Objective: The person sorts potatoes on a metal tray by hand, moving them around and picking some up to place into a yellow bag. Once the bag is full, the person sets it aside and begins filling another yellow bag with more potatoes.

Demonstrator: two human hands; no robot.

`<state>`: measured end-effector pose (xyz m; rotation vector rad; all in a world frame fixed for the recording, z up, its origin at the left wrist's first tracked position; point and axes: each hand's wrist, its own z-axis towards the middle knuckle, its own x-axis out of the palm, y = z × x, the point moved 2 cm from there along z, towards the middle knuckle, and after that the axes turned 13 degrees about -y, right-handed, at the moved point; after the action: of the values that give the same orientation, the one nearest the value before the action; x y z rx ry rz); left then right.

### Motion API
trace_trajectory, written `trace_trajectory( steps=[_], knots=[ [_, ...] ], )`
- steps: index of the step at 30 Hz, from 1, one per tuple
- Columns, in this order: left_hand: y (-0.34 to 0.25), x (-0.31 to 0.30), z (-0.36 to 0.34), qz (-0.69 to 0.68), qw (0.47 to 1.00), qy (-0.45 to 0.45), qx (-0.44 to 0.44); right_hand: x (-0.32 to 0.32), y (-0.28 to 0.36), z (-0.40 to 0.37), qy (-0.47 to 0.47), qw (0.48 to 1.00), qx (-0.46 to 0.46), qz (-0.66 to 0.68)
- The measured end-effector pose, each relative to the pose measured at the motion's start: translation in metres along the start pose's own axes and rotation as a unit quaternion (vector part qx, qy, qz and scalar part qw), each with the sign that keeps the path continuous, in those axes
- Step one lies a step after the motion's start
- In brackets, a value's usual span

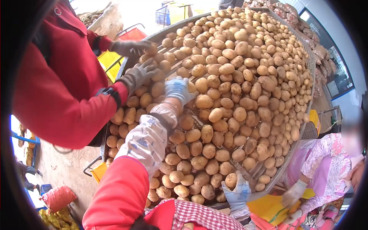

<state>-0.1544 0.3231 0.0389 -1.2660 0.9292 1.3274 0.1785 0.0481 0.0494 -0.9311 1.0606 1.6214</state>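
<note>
Potatoes (239, 114), rounded, earth-smudged skins, gloved left hand (179, 90), metal-rimmed table (159, 35)

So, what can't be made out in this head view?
Head view:
- Left hand: its back hides the palm, so its grip is unclear.
- Yellow item: print too small to read.
- Potatoes: upper ones hide lower layers.
- Red left sleeve: cut off by the bottom edge.
</note>
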Motion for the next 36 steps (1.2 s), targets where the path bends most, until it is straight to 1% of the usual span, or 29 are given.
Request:
trace_trajectory(
  steps=[2, 4, 6, 7, 8, 9, 10, 11, 12, 13, 14, 15, 16, 17, 18, 20, 22, 23, 24, 26, 27, 28, 29, 30, 32, 33, 34, 35, 36],
  knots=[
    [0.006, 0.007, 0.003, -0.064, 0.996, -0.043, -0.042, 0.001, 0.001, 0.001, -0.019, 1.000, -0.020, -0.009],
    [0.013, 0.006, 0.008, -0.078, 0.996, -0.042, -0.023, 0.003, 0.001, -0.002, -0.022, 1.000, -0.013, -0.005],
    [0.022, 0.004, 0.012, -0.180, 0.979, 0.026, -0.088, 0.000, -0.005, 0.000, -0.031, 0.999, -0.010, -0.004],
    [0.020, 0.001, 0.007, -0.180, 0.980, 0.023, -0.082, -0.002, -0.006, -0.001, -0.033, 0.999, 0.022, 0.008],
    [0.020, 0.001, -0.010, -0.512, 0.839, 0.068, -0.173, -0.003, -0.007, -0.003, -0.032, 0.998, 0.051, 0.022],
    [0.019, -0.003, -0.030, -0.772, 0.580, 0.102, -0.241, -0.004, -0.010, 0.000, -0.059, 0.997, 0.042, 0.038],
    [0.009, -0.015, -0.052, -0.859, 0.444, 0.150, -0.205, -0.001, -0.015, 0.004, -0.062, 0.996, 0.040, 0.042],
    [-0.007, -0.028, -0.077, -0.921, 0.294, 0.198, -0.162, 0.003, -0.024, 0.006, -0.075, 0.972, 0.124, 0.186],
    [-0.018, -0.040, -0.100, -0.917, 0.277, 0.233, -0.170, 0.003, -0.030, 0.007, -0.086, 0.919, 0.207, 0.323],
    [-0.032, -0.051, -0.122, -0.910, 0.259, 0.271, -0.178, -0.004, -0.025, 0.016, -0.045, 0.798, 0.293, 0.525],
    [-0.050, -0.057, -0.141, -0.921, 0.212, 0.273, -0.179, -0.011, -0.019, 0.024, -0.038, 0.706, 0.324, 0.629],
    [-0.067, -0.055, -0.160, -0.920, 0.170, 0.279, -0.218, -0.015, -0.014, 0.029, -0.045, 0.705, 0.331, 0.626],
    [-0.083, -0.053, -0.178, -0.915, 0.126, 0.285, -0.257, -0.014, -0.004, 0.029, 0.005, 0.618, 0.391, 0.682],
    [-0.098, -0.053, -0.196, -0.912, 0.191, 0.255, -0.260, -0.013, 0.006, 0.031, 0.053, 0.522, 0.443, 0.727],
    [-0.108, -0.053, -0.211, -0.905, 0.254, 0.224, -0.259, -0.019, 0.017, 0.038, 0.101, 0.403, 0.478, 0.774],
    [-0.117, -0.040, -0.235, -0.856, 0.451, 0.203, -0.155, 0.002, 0.016, 0.035, 0.116, 0.299, 0.508, 0.799],
    [-0.123, -0.058, -0.254, -0.758, 0.633, 0.144, -0.054, 0.015, 0.016, 0.024, 0.106, 0.304, 0.552, 0.769],
    [-0.124, -0.060, -0.258, -0.757, 0.644, 0.115, 0.003, 0.024, 0.010, 0.015, 0.137, 0.254, 0.540, 0.790],
    [-0.119, -0.063, -0.253, -0.615, 0.775, 0.054, 0.131, 0.018, 0.015, 0.010, 0.127, 0.269, 0.553, 0.778],
    [-0.116, -0.070, -0.256, -0.569, 0.804, 0.012, 0.174, 0.012, 0.023, 0.011, 0.115, 0.219, 0.543, 0.802],
    [-0.116, -0.078, -0.257, -0.560, 0.793, -0.009, 0.240, 0.018, 0.017, 0.007, 0.117, 0.218, 0.542, 0.803],
    [-0.114, -0.085, -0.255, -0.546, 0.780, -0.032, 0.305, 0.024, 0.011, 0.006, 0.170, 0.148, 0.487, 0.844],
    [-0.115, -0.088, -0.258, -0.472, 0.803, -0.073, 0.357, 0.032, 0.008, 0.006, 0.221, 0.074, 0.427, 0.874],
    [-0.117, -0.082, -0.256, -0.447, 0.796, -0.110, 0.393, 0.019, 0.017, 0.011, 0.226, -0.061, 0.418, 0.878],
    [-0.118, -0.064, -0.253, -0.449, 0.783, -0.115, 0.415, 0.018, 0.014, 0.006, 0.149, 0.060, 0.511, 0.844],
    [-0.119, -0.068, -0.248, -0.482, 0.788, -0.042, 0.380, 0.020, 0.015, 0.006, 0.153, 0.061, 0.511, 0.844],
    [-0.120, -0.068, -0.243, -0.483, 0.790, -0.043, 0.376, 0.022, 0.014, 0.004, 0.132, 0.085, 0.524, 0.837],
    [-0.121, -0.067, -0.238, -0.532, 0.767, -0.012, 0.357, 0.023, 0.011, 0.002, 0.113, 0.109, 0.537, 0.829],
    [-0.121, -0.066, -0.232, -0.579, 0.742, 0.018, 0.338, 0.026, 0.008, -0.001, 0.116, 0.111, 0.538, 0.827]
  ],
)
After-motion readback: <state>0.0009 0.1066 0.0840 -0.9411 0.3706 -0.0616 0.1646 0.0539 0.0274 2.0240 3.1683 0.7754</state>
